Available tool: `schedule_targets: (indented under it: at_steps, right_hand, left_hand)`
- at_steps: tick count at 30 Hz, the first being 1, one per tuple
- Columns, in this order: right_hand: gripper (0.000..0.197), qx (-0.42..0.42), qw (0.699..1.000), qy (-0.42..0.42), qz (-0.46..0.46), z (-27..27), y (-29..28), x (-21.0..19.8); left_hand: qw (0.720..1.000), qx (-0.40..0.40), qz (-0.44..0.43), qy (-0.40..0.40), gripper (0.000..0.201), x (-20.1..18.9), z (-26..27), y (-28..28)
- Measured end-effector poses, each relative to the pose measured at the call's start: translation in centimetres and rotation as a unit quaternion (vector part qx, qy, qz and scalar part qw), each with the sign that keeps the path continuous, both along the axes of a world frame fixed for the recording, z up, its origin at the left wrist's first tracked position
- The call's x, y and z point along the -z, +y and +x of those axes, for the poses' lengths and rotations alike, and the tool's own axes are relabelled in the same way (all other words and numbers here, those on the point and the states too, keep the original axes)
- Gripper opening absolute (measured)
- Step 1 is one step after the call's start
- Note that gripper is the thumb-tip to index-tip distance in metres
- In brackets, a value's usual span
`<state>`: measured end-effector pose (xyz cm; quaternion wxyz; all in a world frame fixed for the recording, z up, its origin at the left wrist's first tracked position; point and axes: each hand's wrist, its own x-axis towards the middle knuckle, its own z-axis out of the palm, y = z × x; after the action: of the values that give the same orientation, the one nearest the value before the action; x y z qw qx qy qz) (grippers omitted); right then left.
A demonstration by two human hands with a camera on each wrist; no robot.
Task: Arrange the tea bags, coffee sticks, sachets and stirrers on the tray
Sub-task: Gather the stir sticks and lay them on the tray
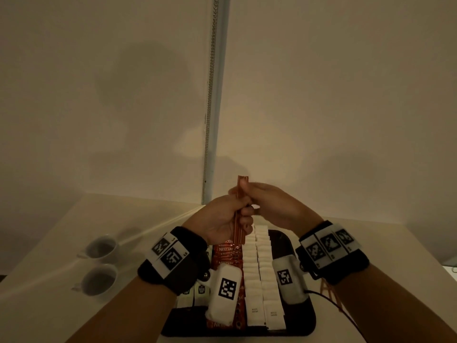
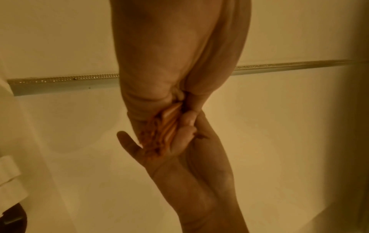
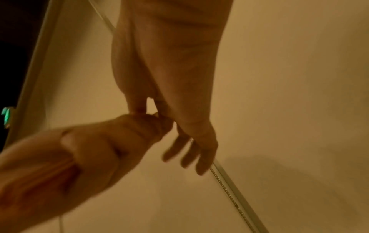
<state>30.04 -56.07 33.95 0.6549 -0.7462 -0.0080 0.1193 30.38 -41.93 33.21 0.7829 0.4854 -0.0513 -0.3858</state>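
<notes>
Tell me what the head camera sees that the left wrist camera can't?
Only the head view shows the black rectangular tray, its rows of white paper sachets, red coffee sticks and two white ceramic cups.
Only the left wrist view shows the bundle's fanned ends against the right hand.
Both show the left hand gripping the bundle of thin orange stirrers.

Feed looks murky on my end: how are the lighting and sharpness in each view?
Head view: dim, warm light, soft shadows on the wall, stirrers legible in the left hand. Left wrist view: orange cast, fairly sharp. Right wrist view: motion blur smears the left hand; the right hand is soft.
</notes>
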Motion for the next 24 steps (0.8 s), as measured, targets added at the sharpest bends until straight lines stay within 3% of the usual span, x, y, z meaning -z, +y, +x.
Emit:
schedule_targets:
  at_steps: [3,12,15,19,24]
  right_hand:
    - [0.027,0.014,0.999,0.006,0.031,0.0,0.6,0.2]
    - [0.022,0.073,0.992,0.034,0.099,-1.0,0.7,3.0]
    - [0.019,0.1,0.99,0.025,0.096,-1.0,0.6,4.1]
    - [0.021,0.131,0.973,0.06,0.182,0.0,-2.3,5.2]
    - [0.015,0.23,0.961,0.148,0.034,0.5,-9.0,10.3]
  left_hand:
    - [1.0,-0.014,0.005,-0.024,0.015,0.4,-0.2,-0.6]
    - [0.998,-0.022,0.052,-0.02,0.024,2.9,-1.9,-2.2]
    - [0.989,-0.006,0.121,-0.09,0.02,3.7,-2.3,-2.1]
    - [0.962,0.02,0.227,-0.148,0.021,6.6,-2.6,0.8]
    - [0.959,-0.054,0.261,-0.101,0.018,11.2,-3.8,8.4]
